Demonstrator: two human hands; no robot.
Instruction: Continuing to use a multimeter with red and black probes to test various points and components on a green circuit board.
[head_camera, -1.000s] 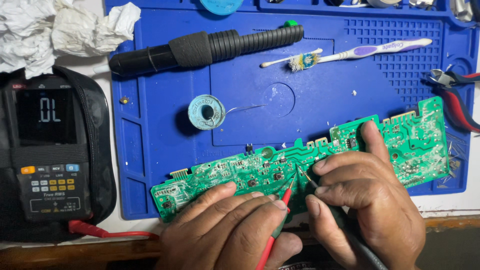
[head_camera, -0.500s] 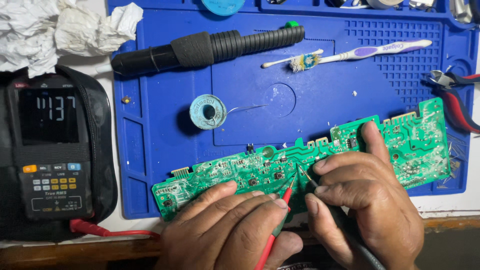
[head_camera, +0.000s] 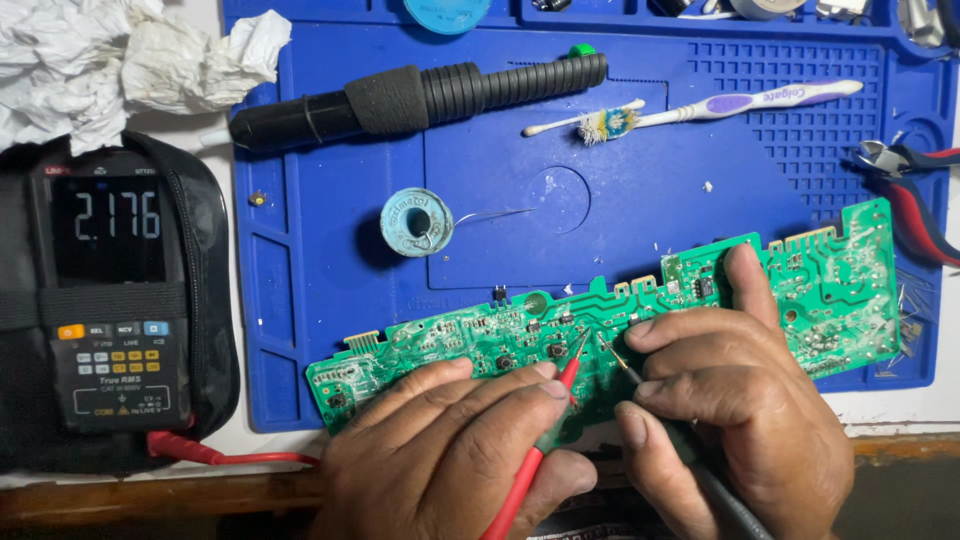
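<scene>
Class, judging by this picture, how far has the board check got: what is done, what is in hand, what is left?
Done: the meter is on and showing a reading. In hand: the left hand holds the red probe and the right hand the black probe, tips close together mid-board. Left: how much of the board remains untested cannot be told.

At far left, dark rectangular multimeter screen (head_camera: 107, 228) with pale digits; below, perhaps a small yellow label (head_camera: 103, 411)
</scene>
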